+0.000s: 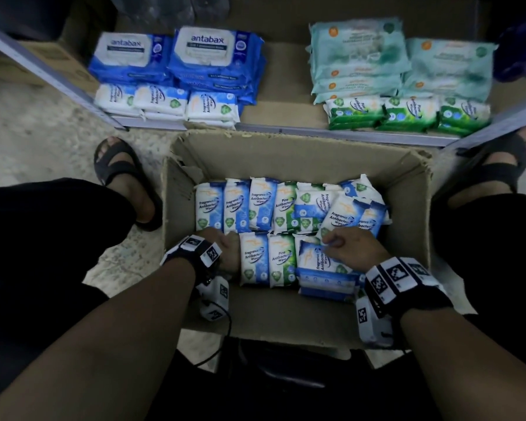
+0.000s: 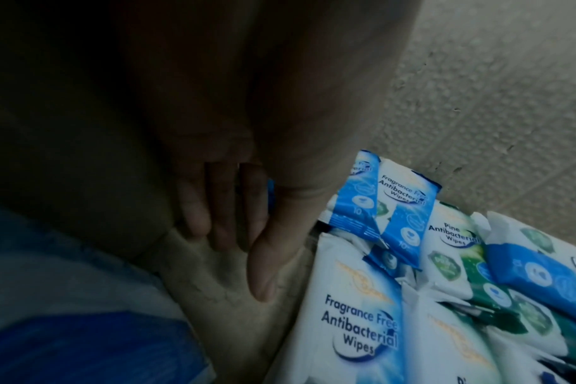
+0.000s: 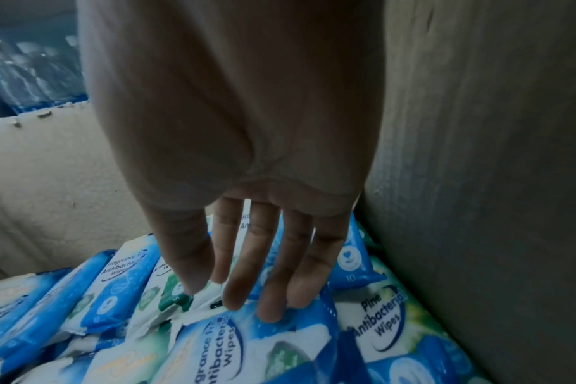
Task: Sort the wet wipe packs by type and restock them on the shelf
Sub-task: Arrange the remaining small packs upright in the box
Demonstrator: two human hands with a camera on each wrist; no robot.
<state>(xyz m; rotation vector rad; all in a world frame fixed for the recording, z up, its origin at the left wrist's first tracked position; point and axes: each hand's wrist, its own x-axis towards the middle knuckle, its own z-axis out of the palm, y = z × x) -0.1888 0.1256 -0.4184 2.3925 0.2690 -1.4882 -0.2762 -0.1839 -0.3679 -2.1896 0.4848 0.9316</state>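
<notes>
Both hands are down in the cardboard box [image 1: 407,189], so this looks like the picking step. The left hand [image 1: 222,241] lies with straight, relaxed fingers [image 2: 194,215] by the box's left wall, gripping nothing. The right hand [image 3: 263,259], fingers spread, rests on a Fragrance Free pack [image 3: 214,345] near the box's front right corner. Next it must close on that pack (blue, not Pine) and carry it to the shelf [image 1: 286,129], front left, beside the blue-and-white stack [image 1: 164,101].
</notes>
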